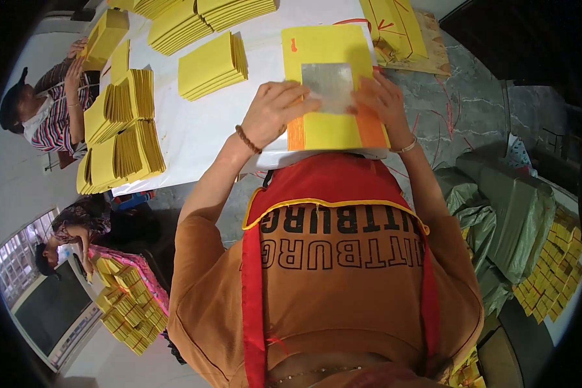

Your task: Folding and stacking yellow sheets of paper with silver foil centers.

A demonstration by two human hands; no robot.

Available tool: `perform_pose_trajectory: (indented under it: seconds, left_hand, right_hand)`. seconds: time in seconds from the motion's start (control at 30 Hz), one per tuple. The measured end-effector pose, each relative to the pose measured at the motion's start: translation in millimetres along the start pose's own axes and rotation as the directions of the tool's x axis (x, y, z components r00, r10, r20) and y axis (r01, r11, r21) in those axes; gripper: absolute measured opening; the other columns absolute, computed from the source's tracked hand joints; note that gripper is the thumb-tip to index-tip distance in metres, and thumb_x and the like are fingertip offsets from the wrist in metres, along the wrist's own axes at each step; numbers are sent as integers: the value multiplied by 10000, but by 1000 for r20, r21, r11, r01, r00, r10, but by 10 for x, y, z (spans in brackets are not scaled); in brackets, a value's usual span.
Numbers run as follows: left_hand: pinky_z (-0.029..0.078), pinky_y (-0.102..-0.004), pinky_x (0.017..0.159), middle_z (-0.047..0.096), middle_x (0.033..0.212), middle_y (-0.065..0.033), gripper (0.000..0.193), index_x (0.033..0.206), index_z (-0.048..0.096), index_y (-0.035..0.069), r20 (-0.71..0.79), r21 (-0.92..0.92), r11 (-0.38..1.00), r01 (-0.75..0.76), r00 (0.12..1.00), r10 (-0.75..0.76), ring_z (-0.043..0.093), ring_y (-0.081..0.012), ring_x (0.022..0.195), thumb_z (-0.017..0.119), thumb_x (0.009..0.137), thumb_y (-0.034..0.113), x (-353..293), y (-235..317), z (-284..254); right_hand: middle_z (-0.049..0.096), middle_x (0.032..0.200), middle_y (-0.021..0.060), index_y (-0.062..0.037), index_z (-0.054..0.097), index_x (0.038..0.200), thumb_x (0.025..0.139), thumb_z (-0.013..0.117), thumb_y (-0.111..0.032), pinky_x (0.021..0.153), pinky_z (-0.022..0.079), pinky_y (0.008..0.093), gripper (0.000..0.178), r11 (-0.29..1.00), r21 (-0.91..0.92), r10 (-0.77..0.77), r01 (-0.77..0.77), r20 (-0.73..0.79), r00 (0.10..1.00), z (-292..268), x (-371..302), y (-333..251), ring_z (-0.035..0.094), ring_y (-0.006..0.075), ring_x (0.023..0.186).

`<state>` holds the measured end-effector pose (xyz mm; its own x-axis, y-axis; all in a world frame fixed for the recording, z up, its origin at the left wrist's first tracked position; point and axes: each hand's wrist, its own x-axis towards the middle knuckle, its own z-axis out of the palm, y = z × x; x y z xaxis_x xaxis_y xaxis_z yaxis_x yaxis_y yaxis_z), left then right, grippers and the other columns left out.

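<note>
In front of me on the table lies a yellow sheet of paper (333, 132) with a silver foil square (330, 81) near its middle and orange bands on both sides. My left hand (281, 107) rests over the sheet's left side, fingers stretched, their tips at the foil's left edge. On the opposite side is my right hand (381, 103), fingers spread and slightly blurred, near the foil's right edge. Whether the fingertips pinch the foil's edges is not clear. A stack of folded yellow paper (207, 68) sits left of the sheet.
More folded yellow stacks (126, 132) line the white table's (194, 136) left and far edges. Yellow paper with red cords (398, 29) lies far right. A person (35, 107) handles yellow paper at left; another (77, 226) is below. Green plastic-covered bundles (498, 200) stand right.
</note>
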<state>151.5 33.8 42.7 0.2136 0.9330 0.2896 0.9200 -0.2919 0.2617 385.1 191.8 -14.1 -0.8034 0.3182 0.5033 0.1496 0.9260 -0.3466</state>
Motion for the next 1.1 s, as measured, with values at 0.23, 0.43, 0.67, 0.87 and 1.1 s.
perform_pose_trajectory:
  seconds: [0.23,0.43,0.67,0.87,1.1]
  left_hand:
    - [435,-358,750,642,931,-88,249,1042,612,99,-63,-364,920,147,981,-181,598,-280,866,577,811,183,-174,95,42]
    - [459,-335,530,605,625,-119,246,909,581,14,44,-414,712,567,794,-606,603,-250,576,524,881,252,99,92,95]
    - [445,-272,532,625,672,-75,266,981,604,-24,205,-753,301,585,644,-737,568,-113,579,612,829,195,118,-71,322]
    - [437,-259,534,620,678,-50,244,954,618,-26,305,-755,183,629,585,-751,535,-93,572,623,810,171,168,-142,345]
    - [399,-241,495,590,629,-30,242,786,572,-11,273,-737,216,641,574,-772,499,-81,535,655,791,216,146,-166,362]
  right_hand:
    - [631,1055,31,-170,615,1070,757,629,-294,950,288,400,337,945,298,58,-134,249,967,-251,20,-282,539,185,1086]
    - [661,877,94,-75,644,1012,826,612,-324,729,442,305,312,499,438,625,-748,415,661,-64,227,-259,616,131,860]
    - [646,839,82,-65,563,1153,799,647,-243,679,471,264,405,377,748,726,-547,129,676,46,352,-355,609,104,777]
    - [648,942,138,-95,544,1206,773,658,-237,740,471,275,469,570,526,674,-631,139,726,138,274,-185,625,155,854]
    - [641,989,178,-97,556,1196,767,654,-241,762,474,327,463,488,509,740,-709,190,645,154,303,-194,636,261,886]
